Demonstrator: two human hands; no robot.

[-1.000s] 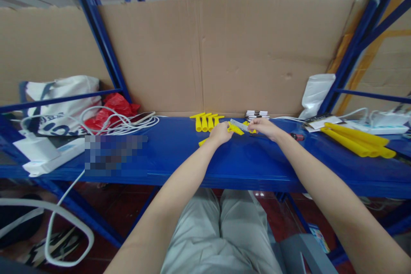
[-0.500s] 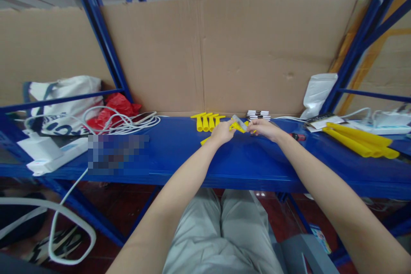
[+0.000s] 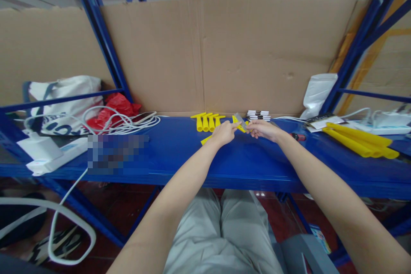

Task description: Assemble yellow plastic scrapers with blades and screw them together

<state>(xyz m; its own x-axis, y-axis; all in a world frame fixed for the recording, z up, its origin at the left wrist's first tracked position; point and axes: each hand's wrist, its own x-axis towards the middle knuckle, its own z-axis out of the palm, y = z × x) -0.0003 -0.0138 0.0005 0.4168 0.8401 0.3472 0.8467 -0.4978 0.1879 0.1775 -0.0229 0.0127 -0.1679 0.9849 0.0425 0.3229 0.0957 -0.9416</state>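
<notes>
Centrally, above the blue shelf (image 3: 180, 154), the left hand (image 3: 224, 132) and right hand (image 3: 263, 129) met, fingertips pinching one small yellow-and-grey piece (image 3: 240, 122) between them, just beside four upright yellow pegs (image 3: 208, 121).

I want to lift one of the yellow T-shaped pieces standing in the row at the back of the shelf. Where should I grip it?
Grip a yellow T-shaped piece by its round stem, probably coming from the front: the crossbars lie toward the cardboard, the stems point at you, and the neighbours sit close on each side.
</notes>
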